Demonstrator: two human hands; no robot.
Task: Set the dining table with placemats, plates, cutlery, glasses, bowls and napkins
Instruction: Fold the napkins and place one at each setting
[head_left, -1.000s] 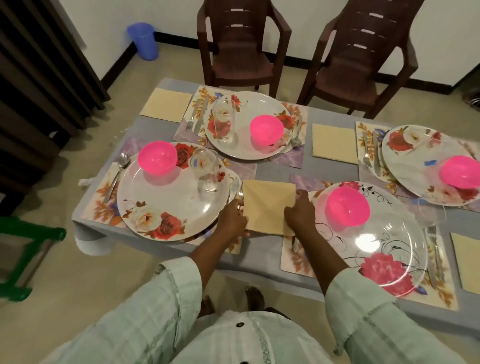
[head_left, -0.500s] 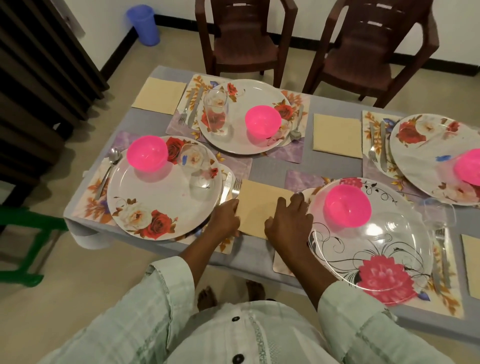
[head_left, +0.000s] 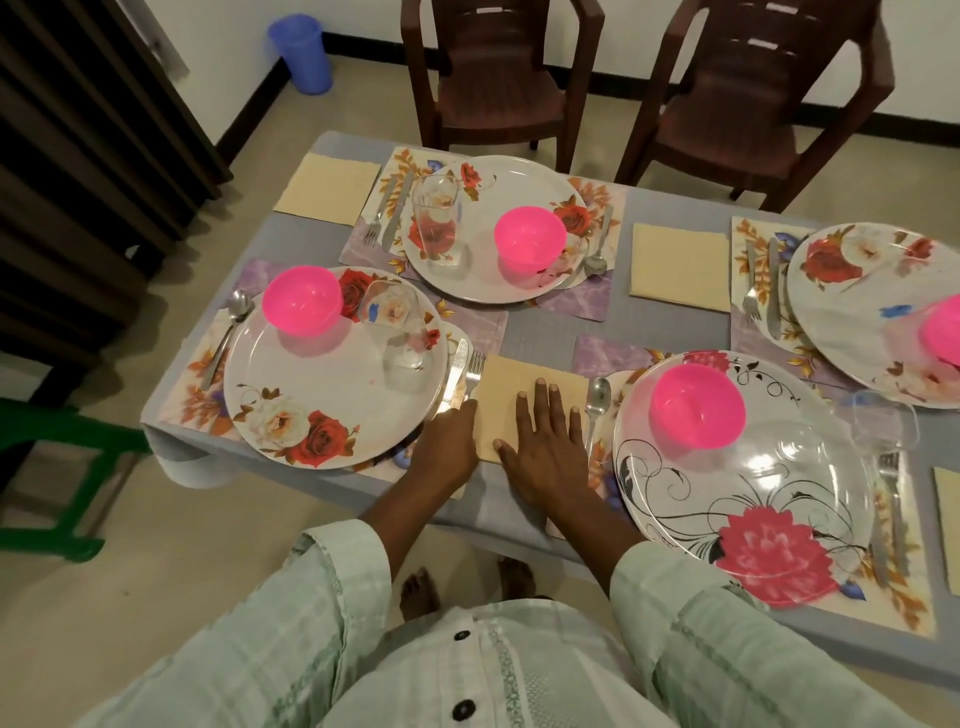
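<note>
A yellow napkin lies on the grey table between two near place settings. My right hand lies flat on it with the fingers spread. At the napkin's left edge rests my left hand, beside the fork and knife; its fingers are hidden. The near left floral plate carries a pink bowl and a glass. The near right plate holds a pink bowl, with a spoon to its left.
Across the table stand a far plate with a bowl and glass, two more napkins, and a right plate. Two brown chairs stand behind. A blue bin and a green frame are on the floor.
My right hand has moved from the napkin's right edge onto its top and spread flat. My left hand has stayed at the left edge. The camera has tilted slightly.
</note>
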